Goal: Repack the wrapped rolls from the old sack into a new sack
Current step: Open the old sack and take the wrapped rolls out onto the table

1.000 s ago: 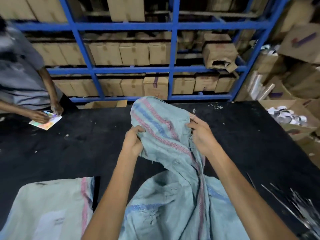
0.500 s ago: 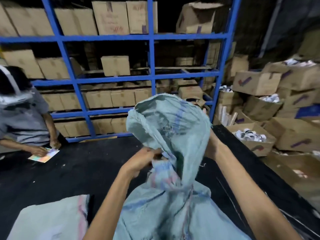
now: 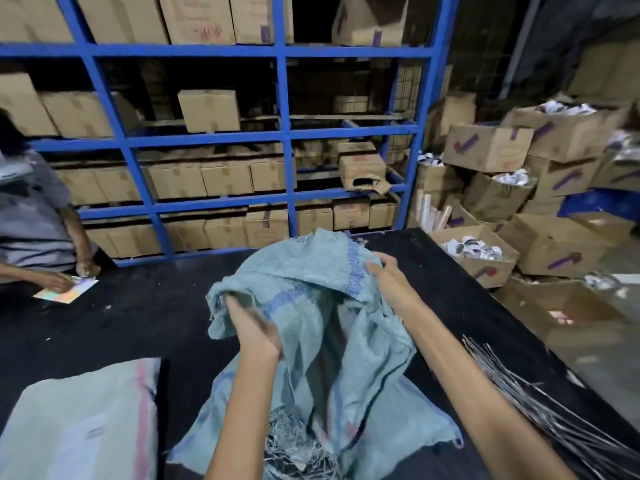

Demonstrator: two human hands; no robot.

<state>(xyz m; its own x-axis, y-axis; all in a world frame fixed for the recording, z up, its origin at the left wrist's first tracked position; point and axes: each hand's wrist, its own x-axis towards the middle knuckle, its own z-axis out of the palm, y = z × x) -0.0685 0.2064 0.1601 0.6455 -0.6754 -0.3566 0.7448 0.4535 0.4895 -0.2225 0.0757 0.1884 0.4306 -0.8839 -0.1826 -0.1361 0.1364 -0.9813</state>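
A pale blue-green woven sack (image 3: 311,327) with blue and pink stripes lies bunched on the black table (image 3: 138,317) in front of me. My left hand (image 3: 254,327) grips its frayed rim on the left. My right hand (image 3: 389,278) holds the rim on the right, spreading the mouth apart. A second pale sack (image 3: 79,420) with a pink stripe lies flat at the lower left. No wrapped rolls show; the sack's inside is dark.
Silvery shredded strips (image 3: 540,407) lie at the table's right edge, and more (image 3: 298,448) under the sack. Another person (image 3: 31,216) at the left handles a shiny card (image 3: 65,291). Blue shelving (image 3: 284,140) with cartons stands behind; open cartons (image 3: 474,251) pile at the right.
The sack's top, held high half a second ago, has come down toward the table. Both hands shifted along the rim and pulled it wider apart. My view tilted up and right.
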